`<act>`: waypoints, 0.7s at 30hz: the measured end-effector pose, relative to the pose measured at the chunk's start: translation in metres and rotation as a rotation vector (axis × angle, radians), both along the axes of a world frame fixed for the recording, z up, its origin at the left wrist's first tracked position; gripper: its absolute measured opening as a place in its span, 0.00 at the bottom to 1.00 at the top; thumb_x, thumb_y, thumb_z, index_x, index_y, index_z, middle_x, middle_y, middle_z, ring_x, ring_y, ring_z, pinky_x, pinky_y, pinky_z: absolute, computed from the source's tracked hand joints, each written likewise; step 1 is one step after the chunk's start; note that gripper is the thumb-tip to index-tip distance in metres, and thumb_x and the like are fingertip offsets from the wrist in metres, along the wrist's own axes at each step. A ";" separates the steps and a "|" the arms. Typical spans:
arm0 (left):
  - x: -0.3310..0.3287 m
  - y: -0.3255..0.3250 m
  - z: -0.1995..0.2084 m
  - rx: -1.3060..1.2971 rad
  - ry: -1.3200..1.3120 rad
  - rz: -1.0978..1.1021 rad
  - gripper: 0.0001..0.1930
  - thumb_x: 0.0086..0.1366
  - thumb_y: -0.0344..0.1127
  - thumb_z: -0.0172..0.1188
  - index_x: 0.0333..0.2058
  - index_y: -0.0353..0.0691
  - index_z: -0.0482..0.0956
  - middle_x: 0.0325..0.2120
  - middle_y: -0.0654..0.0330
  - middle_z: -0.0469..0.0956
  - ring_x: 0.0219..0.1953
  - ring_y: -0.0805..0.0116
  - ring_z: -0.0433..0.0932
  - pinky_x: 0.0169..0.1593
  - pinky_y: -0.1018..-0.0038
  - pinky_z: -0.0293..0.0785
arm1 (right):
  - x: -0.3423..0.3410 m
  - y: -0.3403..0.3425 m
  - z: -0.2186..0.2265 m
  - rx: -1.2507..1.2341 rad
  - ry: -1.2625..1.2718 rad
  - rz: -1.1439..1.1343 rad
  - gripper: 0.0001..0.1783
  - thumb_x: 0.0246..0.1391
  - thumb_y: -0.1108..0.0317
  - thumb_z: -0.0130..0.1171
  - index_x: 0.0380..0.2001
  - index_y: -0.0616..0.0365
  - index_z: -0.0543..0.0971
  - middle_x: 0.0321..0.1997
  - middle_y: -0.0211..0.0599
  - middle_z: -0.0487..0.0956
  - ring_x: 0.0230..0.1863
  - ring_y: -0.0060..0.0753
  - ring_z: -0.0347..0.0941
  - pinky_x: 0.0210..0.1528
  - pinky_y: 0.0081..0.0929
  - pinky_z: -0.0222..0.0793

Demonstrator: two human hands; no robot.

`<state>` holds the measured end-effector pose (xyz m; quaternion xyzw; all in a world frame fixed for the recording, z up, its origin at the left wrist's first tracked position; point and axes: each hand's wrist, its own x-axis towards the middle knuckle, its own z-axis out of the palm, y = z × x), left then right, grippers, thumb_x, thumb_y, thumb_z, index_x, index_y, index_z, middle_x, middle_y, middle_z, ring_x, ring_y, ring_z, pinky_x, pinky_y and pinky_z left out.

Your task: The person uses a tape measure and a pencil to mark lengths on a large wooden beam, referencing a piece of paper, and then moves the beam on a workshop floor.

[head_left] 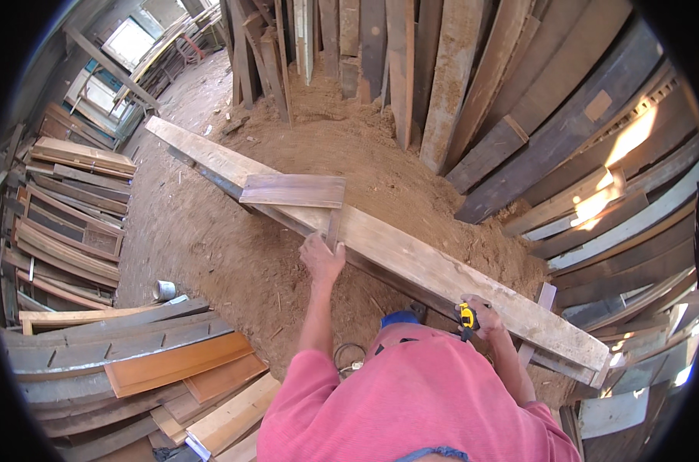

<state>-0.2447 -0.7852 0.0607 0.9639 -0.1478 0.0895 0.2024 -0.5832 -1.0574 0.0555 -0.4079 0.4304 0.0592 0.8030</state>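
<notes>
Left hand (322, 259) pinches a strip (334, 226) at the beam's (419, 252) edge; right hand (484, 316) clasps a tape measure (466, 316). Can's (165, 291) contents unclear from here.

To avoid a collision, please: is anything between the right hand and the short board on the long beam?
Partly: the narrow wooden strip and the left hand gripping it, near the right end of the short board. Nothing else visible does.

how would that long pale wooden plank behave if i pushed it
The long pale wooden plank likely feels stiff, given its thick-looking edge, and probably heavy, being far longer than the short flat brown wooden board lying across it. A push might also shift that board, which shows no visible fastening.
</notes>
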 end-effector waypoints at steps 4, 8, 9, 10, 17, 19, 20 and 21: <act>-0.047 -0.026 0.004 -0.318 0.522 -0.218 0.15 0.56 0.45 0.65 0.36 0.40 0.81 0.34 0.49 0.81 0.41 0.50 0.80 0.47 0.61 0.75 | 0.024 0.007 0.001 -0.274 -0.028 0.241 0.25 0.55 0.58 0.60 0.53 0.58 0.72 0.39 0.36 0.79 0.34 0.26 0.74 0.34 0.28 0.73; -0.131 -0.042 -0.005 -0.466 1.067 -0.558 0.18 0.65 0.45 0.59 0.44 0.34 0.79 0.37 0.55 0.82 0.35 0.67 0.81 0.42 0.71 0.77 | 0.057 0.028 0.024 -0.571 -0.133 0.664 0.30 0.55 0.59 0.59 0.57 0.64 0.67 0.42 0.44 0.78 0.40 0.34 0.76 0.42 0.29 0.73; -0.152 -0.050 -0.010 -0.602 1.347 -0.459 0.17 0.68 0.43 0.56 0.46 0.35 0.78 0.35 0.57 0.81 0.33 0.69 0.80 0.39 0.73 0.77 | 0.061 0.030 0.026 -0.695 -0.180 0.735 0.31 0.55 0.59 0.59 0.57 0.64 0.67 0.44 0.47 0.78 0.44 0.38 0.75 0.46 0.31 0.72; -0.171 -0.053 -0.020 -0.704 1.473 -0.370 0.16 0.70 0.42 0.54 0.46 0.35 0.77 0.31 0.60 0.79 0.30 0.72 0.78 0.35 0.75 0.76 | 0.062 0.037 0.025 -0.814 -0.246 0.811 0.31 0.55 0.58 0.58 0.58 0.64 0.66 0.47 0.50 0.77 0.47 0.42 0.75 0.50 0.33 0.71; -0.256 -0.009 -0.049 -1.014 1.207 -0.162 0.14 0.65 0.46 0.60 0.32 0.40 0.76 0.21 0.66 0.73 0.22 0.77 0.68 0.25 0.78 0.66 | 0.063 0.070 0.015 -0.776 -0.412 1.223 0.33 0.51 0.57 0.60 0.56 0.66 0.68 0.50 0.53 0.76 0.52 0.48 0.74 0.55 0.37 0.69; -0.283 0.017 -0.052 -1.063 1.072 -0.045 0.14 0.64 0.45 0.61 0.34 0.40 0.76 0.22 0.66 0.74 0.23 0.77 0.70 0.27 0.78 0.68 | 0.067 0.085 0.017 -0.617 -0.474 1.373 0.32 0.51 0.57 0.61 0.55 0.66 0.69 0.46 0.48 0.77 0.45 0.41 0.76 0.49 0.33 0.71; -0.297 0.030 -0.051 -1.067 1.034 0.053 0.14 0.64 0.45 0.61 0.36 0.39 0.76 0.24 0.66 0.74 0.24 0.77 0.71 0.29 0.78 0.70 | 0.068 0.092 0.027 -0.488 -0.460 1.452 0.32 0.51 0.57 0.62 0.55 0.66 0.69 0.44 0.44 0.78 0.41 0.37 0.76 0.45 0.31 0.72; -0.309 0.042 -0.048 -1.065 0.997 0.142 0.14 0.64 0.44 0.62 0.37 0.39 0.75 0.25 0.66 0.74 0.26 0.76 0.72 0.30 0.77 0.72 | 0.071 0.099 0.031 -0.366 -0.439 1.522 0.32 0.51 0.58 0.62 0.55 0.66 0.70 0.42 0.41 0.78 0.37 0.32 0.76 0.41 0.29 0.73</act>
